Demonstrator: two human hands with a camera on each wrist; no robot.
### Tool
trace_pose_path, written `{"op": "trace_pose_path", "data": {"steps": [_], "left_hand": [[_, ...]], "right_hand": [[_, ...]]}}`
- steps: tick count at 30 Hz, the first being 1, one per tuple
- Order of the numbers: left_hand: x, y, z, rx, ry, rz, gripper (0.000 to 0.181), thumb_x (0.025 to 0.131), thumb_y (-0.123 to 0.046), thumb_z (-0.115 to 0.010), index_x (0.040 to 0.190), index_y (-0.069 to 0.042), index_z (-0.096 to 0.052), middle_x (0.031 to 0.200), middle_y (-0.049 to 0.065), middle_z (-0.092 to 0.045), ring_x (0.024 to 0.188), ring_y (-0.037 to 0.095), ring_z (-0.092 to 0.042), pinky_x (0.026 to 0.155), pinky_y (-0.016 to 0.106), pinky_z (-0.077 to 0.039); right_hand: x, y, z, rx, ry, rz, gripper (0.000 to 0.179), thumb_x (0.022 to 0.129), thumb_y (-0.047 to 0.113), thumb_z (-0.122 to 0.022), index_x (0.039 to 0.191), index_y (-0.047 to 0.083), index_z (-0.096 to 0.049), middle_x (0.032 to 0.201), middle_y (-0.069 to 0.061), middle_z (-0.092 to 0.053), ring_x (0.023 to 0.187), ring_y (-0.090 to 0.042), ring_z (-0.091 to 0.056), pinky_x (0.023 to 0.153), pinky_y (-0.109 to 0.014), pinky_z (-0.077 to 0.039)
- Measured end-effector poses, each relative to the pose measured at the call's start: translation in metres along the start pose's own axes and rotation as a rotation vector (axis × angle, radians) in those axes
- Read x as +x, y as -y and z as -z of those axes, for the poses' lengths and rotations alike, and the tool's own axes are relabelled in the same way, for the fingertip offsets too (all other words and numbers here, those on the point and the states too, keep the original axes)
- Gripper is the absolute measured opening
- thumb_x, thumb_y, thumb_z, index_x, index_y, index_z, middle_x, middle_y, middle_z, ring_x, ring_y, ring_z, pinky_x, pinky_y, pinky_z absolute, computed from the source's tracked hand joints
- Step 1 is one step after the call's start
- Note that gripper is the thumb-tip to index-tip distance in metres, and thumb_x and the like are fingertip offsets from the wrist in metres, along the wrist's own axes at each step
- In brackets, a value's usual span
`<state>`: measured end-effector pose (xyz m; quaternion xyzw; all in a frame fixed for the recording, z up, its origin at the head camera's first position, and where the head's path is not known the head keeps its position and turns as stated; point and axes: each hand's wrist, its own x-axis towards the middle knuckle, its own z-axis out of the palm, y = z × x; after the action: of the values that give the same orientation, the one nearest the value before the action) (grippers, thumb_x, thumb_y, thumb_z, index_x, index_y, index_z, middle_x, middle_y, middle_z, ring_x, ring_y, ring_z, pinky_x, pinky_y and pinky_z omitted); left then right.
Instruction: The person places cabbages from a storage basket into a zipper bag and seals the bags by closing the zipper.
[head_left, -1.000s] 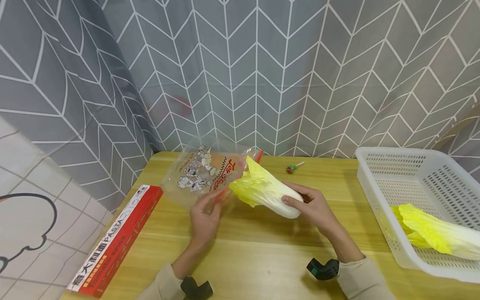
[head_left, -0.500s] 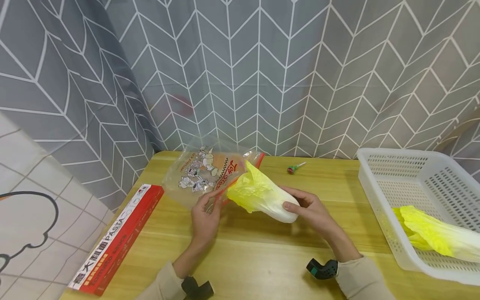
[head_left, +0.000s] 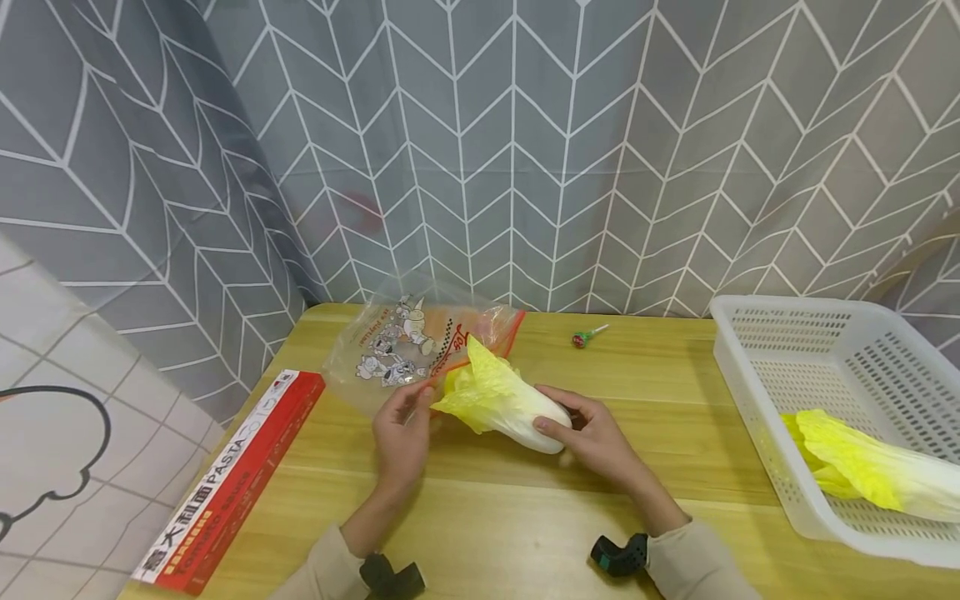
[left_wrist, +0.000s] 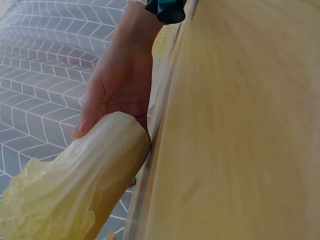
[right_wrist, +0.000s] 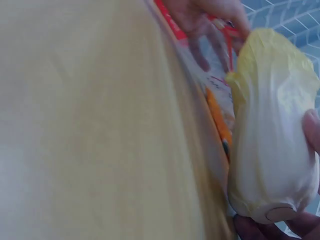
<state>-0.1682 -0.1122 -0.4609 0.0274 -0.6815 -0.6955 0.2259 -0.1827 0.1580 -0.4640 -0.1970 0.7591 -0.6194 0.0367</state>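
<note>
My right hand point(head_left: 596, 433) grips a Chinese cabbage point(head_left: 510, 408) around its white base, thumb on top and fingers behind. The yellow leafy end points left and overlaps the red-edged mouth of a clear zip bag point(head_left: 390, 337) printed with cartoon figures. With thumb and fingers, my left hand point(head_left: 401, 437) pinches the near edge of that mouth, right beside the leaves. In the right wrist view the cabbage point(right_wrist: 275, 130) hangs above the table edge, and a long orange shape point(right_wrist: 218, 117) shows at the bag behind it.
A red and white pasta box point(head_left: 232, 483) lies along the table's left side. Behind the right hand is a small lollipop point(head_left: 588, 336). The white perforated basket point(head_left: 750, 400) on the right holds another Chinese cabbage point(head_left: 885, 467). A grey patterned curtain point(head_left: 525, 167) hangs along the back edge.
My right hand has carried the cabbage left and slightly down, bringing its leafy end over the bag's mouth. The left hand has kept hold of the bag edge, nearly still.
</note>
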Motion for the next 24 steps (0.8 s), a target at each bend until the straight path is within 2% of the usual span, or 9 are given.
{"op": "trace_pose_path", "data": {"steps": [4,8,11,15,18,21,24], "left_hand": [[0.001,0.0,0.001,0.025,-0.037,-0.044,0.016,0.097,-0.005,-0.066,0.11,0.003,-0.072,0.107,0.022,-0.072,0.091,0.007,-0.069,0.078,0.028,-0.062],[0.002,-0.002,0.0,0.024,-0.055,-0.059,0.014,0.095,-0.003,-0.068,0.107,0.004,-0.073,0.1,0.007,-0.074,0.092,0.005,-0.068,0.083,0.018,-0.058],[0.002,-0.004,-0.001,0.007,-0.044,-0.045,0.014,0.094,0.002,-0.067,0.106,0.005,-0.072,0.1,0.003,-0.072,0.092,0.003,-0.068,0.081,0.019,-0.059],[0.004,-0.007,-0.001,0.06,-0.029,-0.06,0.012,0.094,0.0,-0.069,0.105,0.004,-0.072,0.103,0.012,-0.072,0.093,0.005,-0.068,0.088,0.019,-0.058],[0.006,-0.008,0.0,0.128,-0.035,-0.085,0.012,0.094,-0.007,-0.071,0.103,0.001,-0.072,0.102,0.014,-0.073,0.095,0.009,-0.067,0.095,0.018,-0.055],[0.008,-0.007,0.002,0.169,-0.049,-0.1,0.011,0.094,-0.009,-0.072,0.102,0.0,-0.072,0.102,0.013,-0.074,0.096,0.009,-0.066,0.096,0.018,-0.053],[0.009,-0.005,0.003,0.17,-0.066,-0.1,0.011,0.094,-0.008,-0.072,0.102,-0.001,-0.072,0.102,0.012,-0.074,0.095,0.008,-0.065,0.092,0.017,-0.053]], "right_hand": [[0.0,0.001,-0.007,-0.052,-0.068,0.001,0.048,0.093,0.015,-0.075,0.139,0.011,-0.062,0.132,-0.019,-0.066,0.09,-0.008,-0.065,0.074,-0.023,-0.057],[0.0,0.001,-0.013,-0.081,-0.158,0.006,0.047,0.091,0.016,-0.077,0.136,0.013,-0.065,0.121,-0.017,-0.069,0.088,-0.008,-0.063,0.072,-0.022,-0.056],[-0.001,0.002,-0.018,-0.13,-0.211,0.047,0.048,0.088,0.016,-0.081,0.134,0.013,-0.068,0.115,-0.014,-0.07,0.09,-0.01,-0.062,0.073,-0.022,-0.054],[-0.003,0.005,-0.025,-0.278,-0.222,0.127,0.053,0.082,0.019,-0.086,0.132,0.015,-0.069,0.113,-0.009,-0.07,0.098,-0.014,-0.061,0.074,-0.022,-0.052],[-0.004,0.007,-0.028,-0.385,-0.209,0.185,0.055,0.08,0.023,-0.088,0.131,0.016,-0.07,0.112,-0.005,-0.068,0.102,-0.016,-0.06,0.076,-0.024,-0.05],[-0.005,0.007,-0.029,-0.478,-0.201,0.256,0.056,0.079,0.025,-0.089,0.131,0.017,-0.07,0.112,-0.003,-0.066,0.103,-0.016,-0.058,0.079,-0.028,-0.049],[-0.005,0.007,-0.029,-0.56,-0.187,0.319,0.056,0.079,0.028,-0.088,0.132,0.018,-0.07,0.112,-0.003,-0.065,0.105,-0.017,-0.056,0.083,-0.031,-0.048]]}}
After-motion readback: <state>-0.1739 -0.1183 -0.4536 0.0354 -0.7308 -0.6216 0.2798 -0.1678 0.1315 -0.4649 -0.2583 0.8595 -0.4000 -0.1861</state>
